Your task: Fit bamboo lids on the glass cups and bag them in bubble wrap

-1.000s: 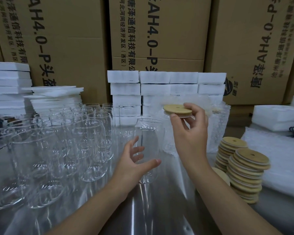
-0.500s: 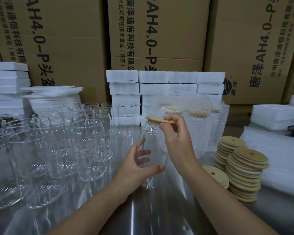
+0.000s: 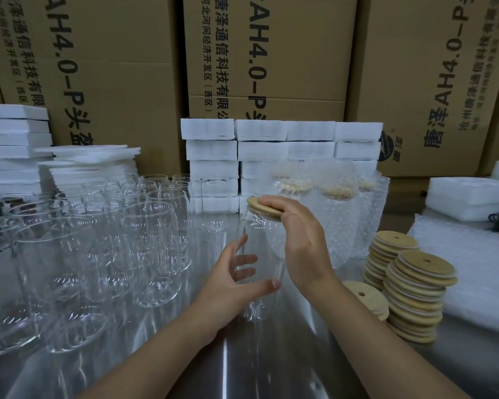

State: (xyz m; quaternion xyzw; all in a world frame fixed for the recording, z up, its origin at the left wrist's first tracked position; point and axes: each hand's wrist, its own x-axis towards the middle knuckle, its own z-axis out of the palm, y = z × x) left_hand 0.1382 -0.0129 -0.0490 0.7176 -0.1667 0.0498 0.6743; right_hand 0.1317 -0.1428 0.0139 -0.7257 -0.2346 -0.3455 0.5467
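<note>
Right hand (image 3: 297,240) gripped the lid (image 3: 260,207) atop the cup (image 3: 257,249), fingers over it; left hand (image 3: 231,283) wrapped round the cup lower down.

Log: R hand (image 3: 300,240) dropped from up-right of the glass cup (image 3: 260,237) onto its mouth. Bamboo lid (image 3: 254,203): in the air at -1.0 s, at the rim at -0.5 s, now on the rim, tilted, right edge lower. I see the fingertip pinch replaced by fingers lying across lid top.
</note>
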